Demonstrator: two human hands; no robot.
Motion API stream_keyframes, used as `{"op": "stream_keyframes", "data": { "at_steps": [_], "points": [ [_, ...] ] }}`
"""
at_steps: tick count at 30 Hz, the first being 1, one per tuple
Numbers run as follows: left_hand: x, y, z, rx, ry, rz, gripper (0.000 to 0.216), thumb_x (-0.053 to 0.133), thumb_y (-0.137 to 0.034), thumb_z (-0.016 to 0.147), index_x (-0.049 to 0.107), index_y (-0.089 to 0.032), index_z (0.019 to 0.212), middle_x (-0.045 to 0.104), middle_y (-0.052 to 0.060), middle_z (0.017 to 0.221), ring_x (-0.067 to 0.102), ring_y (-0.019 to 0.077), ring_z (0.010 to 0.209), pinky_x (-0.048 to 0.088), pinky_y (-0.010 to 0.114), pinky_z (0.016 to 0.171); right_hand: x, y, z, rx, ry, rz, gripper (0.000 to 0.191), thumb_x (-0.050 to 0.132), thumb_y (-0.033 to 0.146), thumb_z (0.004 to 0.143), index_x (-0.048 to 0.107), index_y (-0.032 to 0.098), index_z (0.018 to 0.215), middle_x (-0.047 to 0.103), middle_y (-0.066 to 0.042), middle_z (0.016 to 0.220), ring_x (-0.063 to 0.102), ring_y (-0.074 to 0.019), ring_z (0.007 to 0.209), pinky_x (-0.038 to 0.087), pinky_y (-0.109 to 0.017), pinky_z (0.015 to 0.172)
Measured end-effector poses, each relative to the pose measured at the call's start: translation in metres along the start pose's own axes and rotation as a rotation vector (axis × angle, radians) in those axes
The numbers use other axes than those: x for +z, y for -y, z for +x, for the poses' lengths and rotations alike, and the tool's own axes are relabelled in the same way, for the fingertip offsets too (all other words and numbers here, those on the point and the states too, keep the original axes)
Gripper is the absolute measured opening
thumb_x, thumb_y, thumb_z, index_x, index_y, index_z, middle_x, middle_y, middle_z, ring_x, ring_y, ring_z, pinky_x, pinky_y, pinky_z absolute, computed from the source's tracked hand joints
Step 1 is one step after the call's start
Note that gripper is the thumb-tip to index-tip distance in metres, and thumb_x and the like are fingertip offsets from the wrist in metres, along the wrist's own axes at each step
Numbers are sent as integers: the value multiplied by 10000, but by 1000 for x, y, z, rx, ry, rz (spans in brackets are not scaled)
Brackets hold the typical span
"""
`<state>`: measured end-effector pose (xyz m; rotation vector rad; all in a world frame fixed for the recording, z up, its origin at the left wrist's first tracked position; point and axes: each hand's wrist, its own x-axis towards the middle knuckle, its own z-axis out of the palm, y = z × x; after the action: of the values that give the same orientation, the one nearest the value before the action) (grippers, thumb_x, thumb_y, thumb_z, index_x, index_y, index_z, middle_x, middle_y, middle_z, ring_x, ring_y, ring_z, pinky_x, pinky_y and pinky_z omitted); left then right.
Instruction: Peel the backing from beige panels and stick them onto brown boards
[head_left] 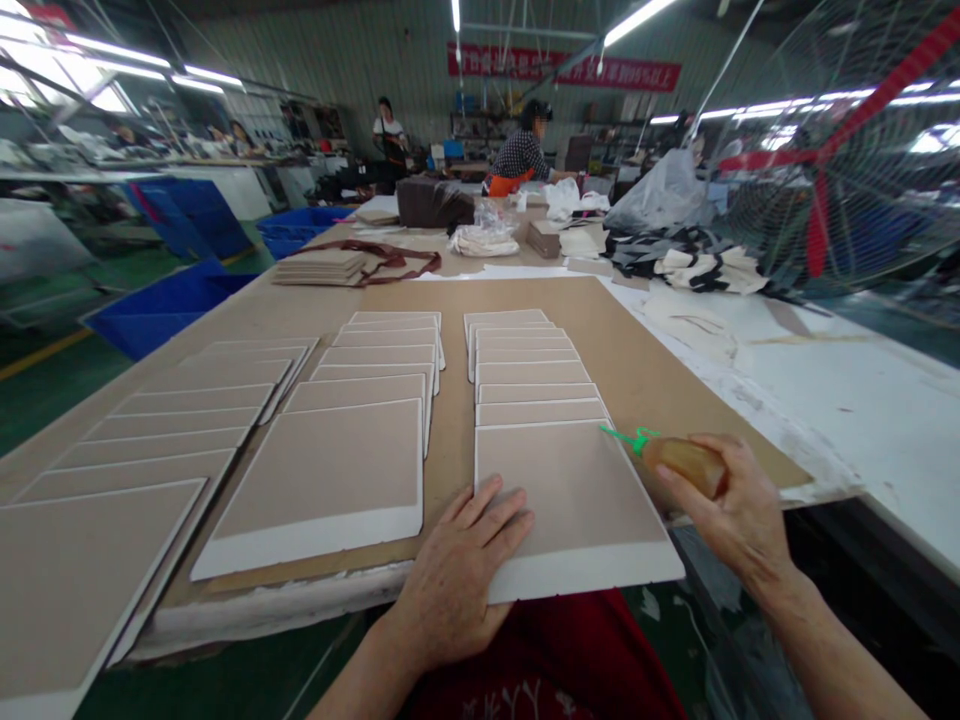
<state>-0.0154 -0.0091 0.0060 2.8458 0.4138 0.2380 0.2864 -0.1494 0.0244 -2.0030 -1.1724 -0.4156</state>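
My left hand (472, 555) lies flat with fingers stretched over the lower left corner of a beige panel with white edges (559, 490). This panel is the nearest in a row of overlapping panels (525, 352) running away from me. In my right hand (739, 505) is an amber squeeze bottle (686, 465), its fingers wrapped round the body. The bottle's green nozzle (626, 437) points left, its tip at the upper right edge of the nearest panel. Whether the tip touches the panel I cannot tell.
Two more rows of overlapping panels, a middle row (337, 470) and a left row (112, 540), lie on the brown board (450, 400). Blue bins (161, 310) stand left of the table. A large fan (825, 160) is at right; a person (521, 155) is at the far end.
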Motion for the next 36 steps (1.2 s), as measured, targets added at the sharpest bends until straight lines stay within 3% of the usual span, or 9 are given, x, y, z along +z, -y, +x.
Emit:
{"op": "stream_keyframes", "data": {
  "at_steps": [25, 36],
  "points": [
    [-1, 1, 0, 15, -11, -42, 721, 588, -266, 757, 382, -252, 1448, 337, 20, 1559, 148, 310, 1472, 201, 548, 1189, 9, 24, 0, -55, 56, 21, 363, 648, 498, 798, 589, 218, 1021, 616, -57, 940, 596, -232, 832, 480, -364, 746],
    [0, 2, 0, 20, -6, -35, 718, 579, -258, 757, 385, -245, 1448, 318, 18, 1570, 135, 311, 1476, 199, 546, 1191, 1, 3, 3, -19, 8, -54, 405, 640, 538, 786, 582, 218, 1027, 611, -59, 957, 596, -241, 845, 473, -376, 763]
  ]
}}
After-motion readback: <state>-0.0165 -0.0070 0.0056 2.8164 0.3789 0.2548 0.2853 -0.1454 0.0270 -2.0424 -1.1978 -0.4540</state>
